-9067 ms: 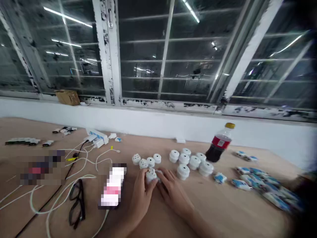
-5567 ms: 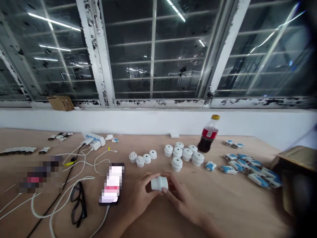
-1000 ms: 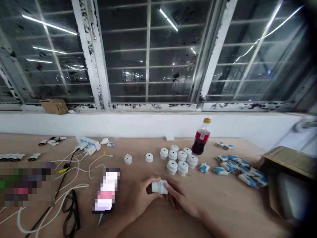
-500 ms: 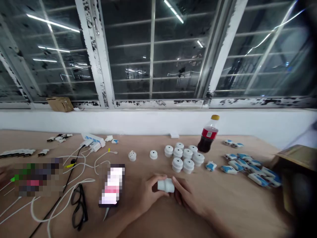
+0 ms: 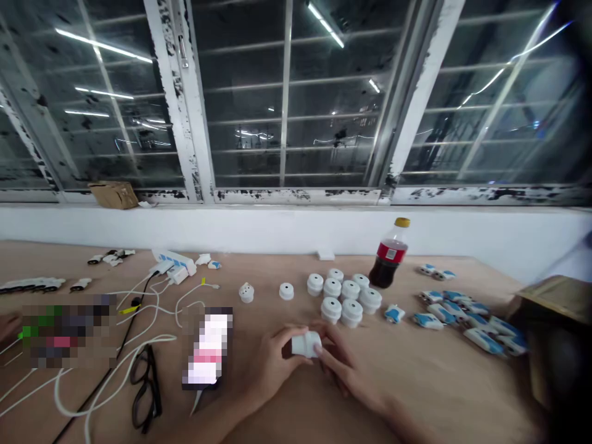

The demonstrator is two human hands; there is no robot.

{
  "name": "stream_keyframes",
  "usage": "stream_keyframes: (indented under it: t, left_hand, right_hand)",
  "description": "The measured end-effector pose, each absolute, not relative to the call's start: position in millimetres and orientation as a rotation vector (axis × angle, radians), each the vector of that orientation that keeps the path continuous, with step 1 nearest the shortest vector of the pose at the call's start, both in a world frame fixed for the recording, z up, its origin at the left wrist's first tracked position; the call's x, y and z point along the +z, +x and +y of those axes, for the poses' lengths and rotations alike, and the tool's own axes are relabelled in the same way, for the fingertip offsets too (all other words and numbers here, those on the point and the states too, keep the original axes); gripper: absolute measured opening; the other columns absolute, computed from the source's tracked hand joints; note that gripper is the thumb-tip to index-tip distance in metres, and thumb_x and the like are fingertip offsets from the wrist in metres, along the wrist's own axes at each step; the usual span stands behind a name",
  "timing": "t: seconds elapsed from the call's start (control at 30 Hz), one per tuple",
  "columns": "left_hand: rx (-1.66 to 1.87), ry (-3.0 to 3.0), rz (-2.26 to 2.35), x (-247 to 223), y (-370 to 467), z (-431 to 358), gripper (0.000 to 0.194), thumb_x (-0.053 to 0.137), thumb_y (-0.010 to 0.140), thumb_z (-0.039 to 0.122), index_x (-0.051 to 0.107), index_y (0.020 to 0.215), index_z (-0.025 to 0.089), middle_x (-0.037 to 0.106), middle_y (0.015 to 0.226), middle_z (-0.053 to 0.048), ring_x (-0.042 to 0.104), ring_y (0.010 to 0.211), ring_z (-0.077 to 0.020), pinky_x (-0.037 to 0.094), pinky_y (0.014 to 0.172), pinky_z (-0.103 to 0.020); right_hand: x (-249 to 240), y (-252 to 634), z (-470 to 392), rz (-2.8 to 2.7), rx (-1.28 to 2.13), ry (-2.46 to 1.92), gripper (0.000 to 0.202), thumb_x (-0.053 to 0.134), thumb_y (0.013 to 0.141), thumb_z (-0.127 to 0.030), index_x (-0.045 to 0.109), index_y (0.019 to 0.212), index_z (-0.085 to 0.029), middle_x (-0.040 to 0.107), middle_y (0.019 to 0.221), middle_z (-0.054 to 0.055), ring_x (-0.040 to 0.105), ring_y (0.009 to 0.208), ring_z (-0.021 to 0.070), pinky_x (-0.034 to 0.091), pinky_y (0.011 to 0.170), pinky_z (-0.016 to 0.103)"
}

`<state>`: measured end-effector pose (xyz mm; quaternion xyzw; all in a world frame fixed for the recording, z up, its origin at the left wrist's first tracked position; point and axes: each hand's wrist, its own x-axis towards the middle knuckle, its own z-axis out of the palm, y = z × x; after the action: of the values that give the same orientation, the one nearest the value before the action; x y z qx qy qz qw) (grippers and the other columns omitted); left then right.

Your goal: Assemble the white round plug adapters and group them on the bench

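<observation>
A white plastic bulb holder lies on its side between my two hands, just above the tabletop. My left hand pinches its left end between thumb and fingers. The fingers and thumb of my right hand are closed around the right end; part of that end is hidden behind them. Beyond the hands, several similar white bulb holders stand grouped with dark holes facing up. A single round white piece stands left of them, and another with openings in its top is farther left.
A cola bottle stands behind the group. Blue-and-white plug pieces lie at right, near a box. To the left are a phone, glasses, white cables and a power strip. Another person's hand shows at far left.
The right hand has shifted left and its thumb now presses over the bulb holder's right end. The bulb holder has turned slightly. The left hand keeps its grip.
</observation>
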<state>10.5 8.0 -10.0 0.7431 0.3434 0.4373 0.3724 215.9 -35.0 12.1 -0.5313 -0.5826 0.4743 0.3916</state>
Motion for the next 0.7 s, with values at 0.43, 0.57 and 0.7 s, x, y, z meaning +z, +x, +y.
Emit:
stream_keyframes:
  t: [0.43,0.57,0.7]
  left_hand:
    - [1.072,2.291,0.826,-35.5,10.7,9.6,0.061,0.075,0.086,-0.002,0.068,0.136,0.031,0.075,0.142,-0.001,0.072,0.132,-0.021,0.058,0.117,-0.035]
    - [1.038,2.242,0.986,-29.2,12.1,6.9,0.044,0.075,0.087,0.004,0.068,0.123,0.028,0.077,0.134,-0.003,0.073,0.127,-0.0258,0.06,0.111,-0.041]
    - [1.05,2.084,1.118,-24.0,15.1,11.0,0.036,0.079,0.086,0.016,0.061,0.116,0.026,0.077,0.123,-0.005,0.075,0.112,-0.0271,0.06,0.096,-0.039]
  right_hand:
    - [0.5,216.3,-30.4,-1.564,1.155,-1.505,0.061,0.047,0.098,-0.085,0.063,0.093,-0.026,0.055,0.069,-0.003,0.049,0.057,0.0157,0.041,0.05,0.027]
    - [-1.2,212.3,-28.6,-1.502,1.082,-1.379,0.05,0.061,0.095,-0.078,0.06,0.09,-0.028,0.057,0.074,-0.002,0.054,0.066,0.0192,0.05,0.062,0.033]
    - [-3.8,207.4,-29.6,-1.467,1.06,-1.202,0.045,0.075,0.091,-0.068,0.062,0.108,-0.028,0.065,0.09,0.001,0.064,0.082,0.0243,0.056,0.076,0.038]
